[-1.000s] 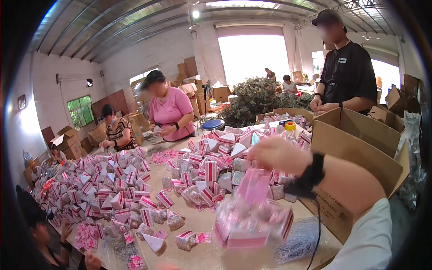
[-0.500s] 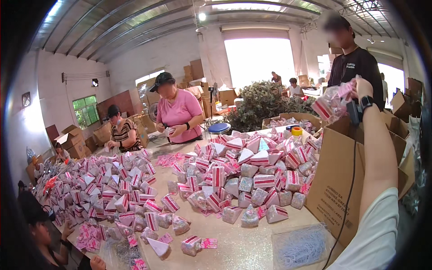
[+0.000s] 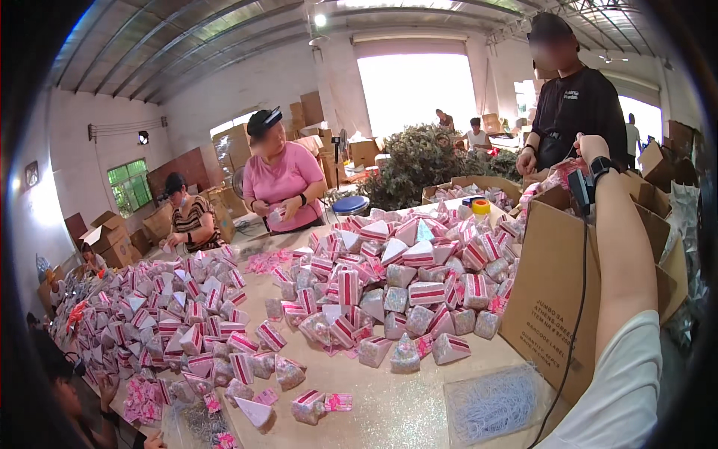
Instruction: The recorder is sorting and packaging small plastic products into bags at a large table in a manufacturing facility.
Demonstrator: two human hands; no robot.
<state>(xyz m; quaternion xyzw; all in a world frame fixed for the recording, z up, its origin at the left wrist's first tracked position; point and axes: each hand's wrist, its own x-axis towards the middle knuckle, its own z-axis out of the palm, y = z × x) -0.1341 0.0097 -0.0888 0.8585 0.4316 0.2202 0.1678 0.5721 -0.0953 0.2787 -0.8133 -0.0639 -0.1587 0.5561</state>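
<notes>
At the right, my right arm in a white sleeve reaches out, and my right hand [image 3: 594,148] is closed in a pinch. Below its fingers, by the open cardboard box [image 3: 550,292], hangs a bunch of pink and white cake-slice ornaments [image 3: 555,179], partly hidden behind the flap. Around that wrist is a black band [image 3: 603,168], with a black device [image 3: 580,191] and cable beside it. My left hand is out of view. A large pile of glittery cake-slice ornaments [image 3: 428,293] covers the table left of the box.
Another ornament pile [image 3: 179,314] lies left. A bag of white strings [image 3: 490,404] is near the table's front, yellow tape [image 3: 480,206] at the far edge. A co-worker in black [image 3: 572,112] stands beyond the box; one in pink [image 3: 283,179] across the table.
My right hand has lowered, and the ornament bunch dropped from above the box to partly behind its flap. The co-worker in pink has turned their head right; the view has shifted slightly.
</notes>
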